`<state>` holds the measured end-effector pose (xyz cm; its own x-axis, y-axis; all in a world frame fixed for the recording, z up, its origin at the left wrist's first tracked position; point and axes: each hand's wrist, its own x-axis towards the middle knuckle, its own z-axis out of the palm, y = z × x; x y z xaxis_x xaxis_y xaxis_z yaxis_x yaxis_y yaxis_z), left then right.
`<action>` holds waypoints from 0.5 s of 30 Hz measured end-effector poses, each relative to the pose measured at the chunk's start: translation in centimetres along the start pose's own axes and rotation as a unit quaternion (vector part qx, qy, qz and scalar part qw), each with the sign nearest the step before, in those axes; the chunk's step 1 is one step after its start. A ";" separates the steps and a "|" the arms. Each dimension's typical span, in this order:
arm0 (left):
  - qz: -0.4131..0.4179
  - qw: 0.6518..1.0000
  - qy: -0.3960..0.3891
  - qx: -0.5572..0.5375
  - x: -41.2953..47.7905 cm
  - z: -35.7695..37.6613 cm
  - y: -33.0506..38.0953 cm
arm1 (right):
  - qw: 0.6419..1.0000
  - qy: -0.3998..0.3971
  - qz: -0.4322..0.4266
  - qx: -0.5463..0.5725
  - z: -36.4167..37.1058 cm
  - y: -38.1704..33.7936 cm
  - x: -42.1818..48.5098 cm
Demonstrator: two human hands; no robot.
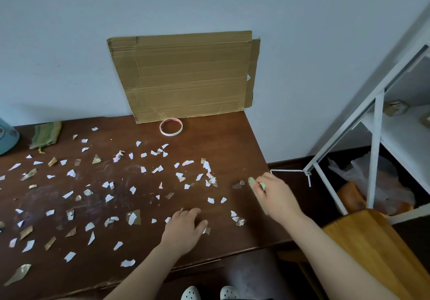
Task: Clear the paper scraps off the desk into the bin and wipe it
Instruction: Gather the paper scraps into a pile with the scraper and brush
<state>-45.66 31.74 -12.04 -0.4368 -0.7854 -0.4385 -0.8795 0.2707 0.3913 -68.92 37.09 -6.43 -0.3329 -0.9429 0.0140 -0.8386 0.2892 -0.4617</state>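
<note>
Nearest me, my two white perforated shoes [209,292] showed on the dark floor below the counter [209,137] edge, and a wooden chair seat [372,244] sat to my right, just beside the counter's front corner. My left hand [183,227] lay palm-down on the counter near the front edge, fingers [186,213] loosely apart and a bit bent, tips on the wood among a few scraps, holding nothing. My right hand [274,195] was further out, near the counter's right edge, fingers clamped round a pale green brush [254,187] w/ its bristle side toward the counter; couldn't tell if the bristles touched the wood. Paper scraps [210,200], white and some brownish-gold, lay scattered over most of the counter, from the front left corner to abt the middle, thickest left of my hands; none in the bin. Further back, a tape ring [171,126] lay flat near the wall, and a crumpled green cloth [45,134] sat at the back left, next to a pale blue object [7,137] cut off by the frame edge. A cardboard sheet [183,74] leaned against the wall behind the ring. Off to the right stood a white metal rack [377,137], and on the floor under it an orange bin [349,195] w/ a clear plastic bag in it, well apart from the scraps.
</note>
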 end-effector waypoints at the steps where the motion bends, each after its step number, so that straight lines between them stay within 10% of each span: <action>1: -0.004 1.000 -0.002 0.011 0.1 0.0 0.2 | 1.000 0.007 0.016 -0.019 -0.5 1.0 -0.2; 15: 0.034 0.997 0.047 0.053 -1.0 1.4 3.0 | 0.993 -0.093 -0.069 0.019 2.1 -2.6 -2.0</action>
<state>-48.14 34.14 -11.52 -0.4815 -0.8103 -0.3339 -0.8653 0.3789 0.3283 -65.13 37.86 -7.11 -0.1281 -0.9884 -0.0821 -0.8529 0.1521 -0.4994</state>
